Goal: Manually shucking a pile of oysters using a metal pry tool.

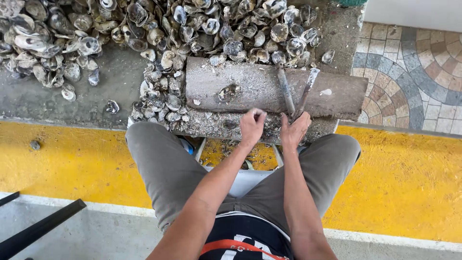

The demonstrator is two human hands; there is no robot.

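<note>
Left hand (pixel 252 126): fingers pinched shut on a small pale shell piece (pixel 259 112), at the near edge of the wooden block (pixel 231 86).
Right hand (pixel 295 131): clamped on the handle of a metal tool (pixel 306 92), blade angled up across the block.
Second tool (pixel 285 89): flat on the block, just beside the first.
Open oyster shell (pixel 228 92): alone on the block, left of both hands.
Shell heap (pixel 159 29): piled behind and left of the block on grey concrete (pixel 57 103).
Foreground: yellow-painted kerb (pixel 72 163), grey-trousered knees.
</note>
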